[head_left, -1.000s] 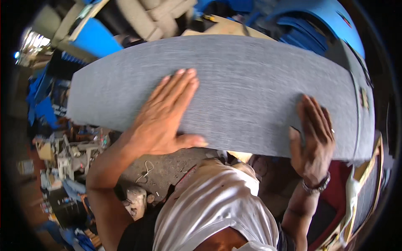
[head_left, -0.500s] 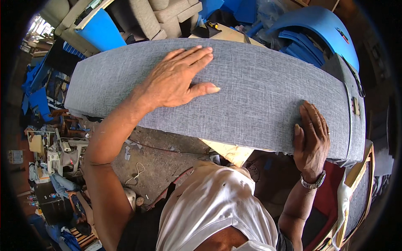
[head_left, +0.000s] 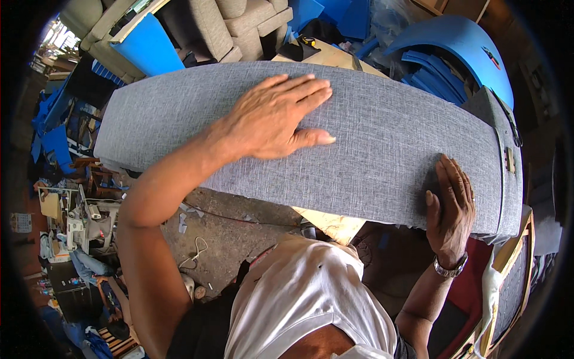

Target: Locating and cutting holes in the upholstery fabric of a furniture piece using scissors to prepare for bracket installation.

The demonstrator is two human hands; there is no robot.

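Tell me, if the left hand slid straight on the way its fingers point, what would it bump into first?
The left hand would cross more grey fabric panel, then probably meet the blue foam past its far edge; depth is unclear.

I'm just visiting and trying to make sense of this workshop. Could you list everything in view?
fabric-covered panel: one, grey, long, across the middle under both hands
foam sheets: several, blue, top right behind the panel
blue board: one, top left, leaning
sofa cushions: several, grey-beige, top centre
sewing machine: one, white, lower left
wooden frame: one, pale, lower right
floor: grey, littered with scraps
white shirt: one, bottom centre
wristwatch: one, silver, right wrist
left hand: flat on the panel's top
right hand: flat at the panel's near right edge
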